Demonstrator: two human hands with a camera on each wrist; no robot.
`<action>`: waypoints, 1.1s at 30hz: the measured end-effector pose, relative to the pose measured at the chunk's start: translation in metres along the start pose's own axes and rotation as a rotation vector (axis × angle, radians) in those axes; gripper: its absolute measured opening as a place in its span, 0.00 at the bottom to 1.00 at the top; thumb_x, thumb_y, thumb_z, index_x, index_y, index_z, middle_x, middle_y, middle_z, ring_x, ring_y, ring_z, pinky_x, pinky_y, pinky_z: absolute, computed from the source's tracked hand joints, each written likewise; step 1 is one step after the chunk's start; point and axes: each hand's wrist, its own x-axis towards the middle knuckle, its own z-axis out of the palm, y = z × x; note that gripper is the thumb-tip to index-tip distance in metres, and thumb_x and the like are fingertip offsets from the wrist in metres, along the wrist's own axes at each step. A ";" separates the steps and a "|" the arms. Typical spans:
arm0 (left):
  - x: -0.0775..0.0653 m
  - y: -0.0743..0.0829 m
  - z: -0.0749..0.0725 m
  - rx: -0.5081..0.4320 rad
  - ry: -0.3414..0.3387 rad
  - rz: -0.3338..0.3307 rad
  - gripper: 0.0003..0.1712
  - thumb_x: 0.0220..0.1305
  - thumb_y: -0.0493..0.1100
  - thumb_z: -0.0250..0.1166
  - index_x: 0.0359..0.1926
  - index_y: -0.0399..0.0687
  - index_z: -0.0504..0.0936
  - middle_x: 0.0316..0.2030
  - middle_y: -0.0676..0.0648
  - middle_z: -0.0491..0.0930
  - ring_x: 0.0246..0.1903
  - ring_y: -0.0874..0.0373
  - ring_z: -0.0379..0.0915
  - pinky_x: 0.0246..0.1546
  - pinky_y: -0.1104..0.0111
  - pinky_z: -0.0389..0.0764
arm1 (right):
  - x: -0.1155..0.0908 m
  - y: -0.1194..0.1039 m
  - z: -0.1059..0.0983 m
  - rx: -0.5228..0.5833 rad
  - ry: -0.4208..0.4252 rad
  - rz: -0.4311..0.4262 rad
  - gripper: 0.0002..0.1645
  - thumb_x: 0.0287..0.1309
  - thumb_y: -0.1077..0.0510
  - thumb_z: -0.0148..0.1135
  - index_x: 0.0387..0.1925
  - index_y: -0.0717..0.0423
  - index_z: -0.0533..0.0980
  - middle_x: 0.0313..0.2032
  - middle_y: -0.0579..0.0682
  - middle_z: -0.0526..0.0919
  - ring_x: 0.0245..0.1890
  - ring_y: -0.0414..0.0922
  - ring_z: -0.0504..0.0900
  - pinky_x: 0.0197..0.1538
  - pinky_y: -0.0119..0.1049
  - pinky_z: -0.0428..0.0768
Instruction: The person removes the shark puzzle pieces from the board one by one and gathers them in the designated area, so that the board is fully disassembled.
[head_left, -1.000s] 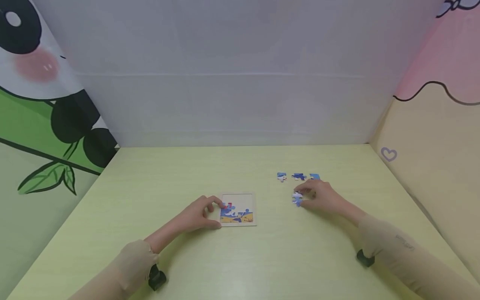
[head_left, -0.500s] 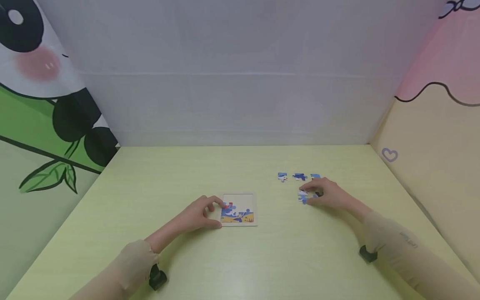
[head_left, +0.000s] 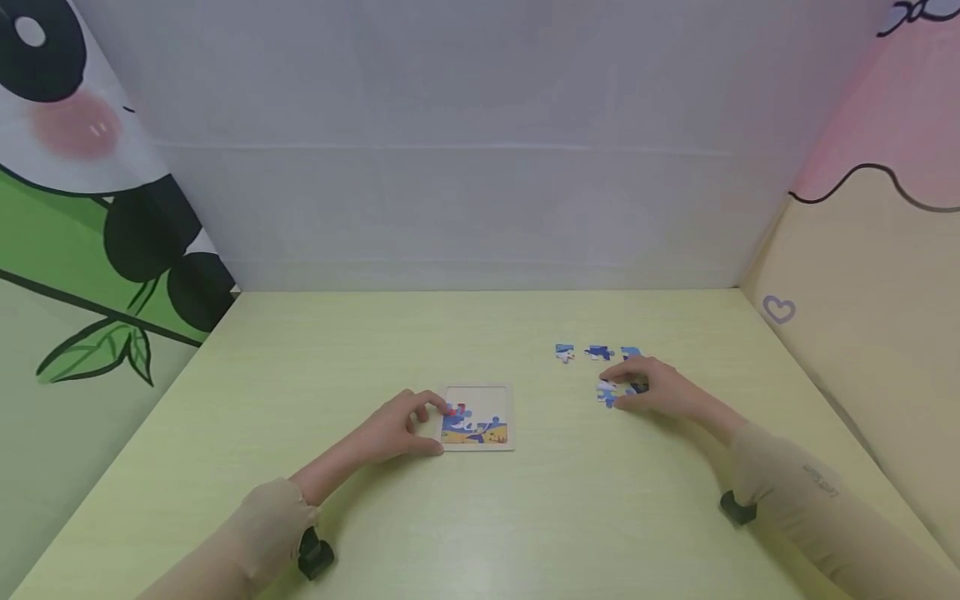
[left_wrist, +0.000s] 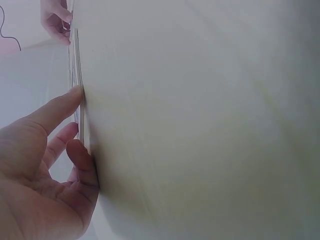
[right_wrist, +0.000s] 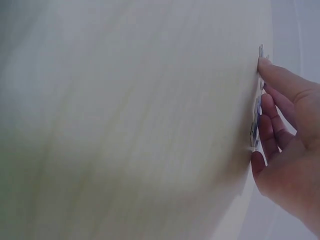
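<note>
Right of the puzzle tray (head_left: 511, 421), the right hand (head_left: 654, 387) has its fingers at a puzzle piece (head_left: 607, 395); whether clamped, I cannot tell. The left hand (head_left: 393, 429), fingers apart, touches the tray's left edge. A loose grip could drop the piece or jostle neighbouring pieces (head_left: 598, 353).

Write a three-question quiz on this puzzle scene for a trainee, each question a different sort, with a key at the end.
1. Multiple choice: seen from the head camera, at which side of the frame is the left hand?
A) left
B) right
C) far

2. True or false: the right hand is at the loose pieces, apart from the frame.

3. Count: how many loose pieces show in the far row?

Key:
1. A
2. True
3. Three; the hand partly covers the one farthest right.
</note>
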 end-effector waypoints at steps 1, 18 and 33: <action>0.000 0.000 0.000 -0.002 0.000 0.001 0.27 0.52 0.45 0.76 0.53 0.57 0.78 0.44 0.42 0.72 0.34 0.54 0.67 0.36 0.65 0.68 | 0.000 0.000 0.000 -0.001 0.000 0.002 0.25 0.58 0.53 0.70 0.58 0.49 0.78 0.58 0.53 0.80 0.62 0.56 0.72 0.67 0.59 0.66; 0.003 -0.004 0.001 -0.017 0.015 0.008 0.41 0.50 0.44 0.78 0.65 0.50 0.70 0.41 0.46 0.71 0.32 0.56 0.65 0.33 0.69 0.67 | -0.001 0.005 0.000 0.002 0.002 0.019 0.26 0.57 0.50 0.70 0.58 0.46 0.78 0.55 0.51 0.81 0.60 0.54 0.73 0.66 0.58 0.66; 0.002 -0.003 0.002 -0.008 0.020 -0.005 0.46 0.49 0.45 0.78 0.68 0.47 0.67 0.41 0.47 0.71 0.31 0.57 0.64 0.31 0.71 0.66 | -0.002 0.003 0.000 -0.004 0.008 0.022 0.26 0.57 0.50 0.71 0.58 0.46 0.78 0.57 0.51 0.80 0.61 0.54 0.72 0.67 0.58 0.65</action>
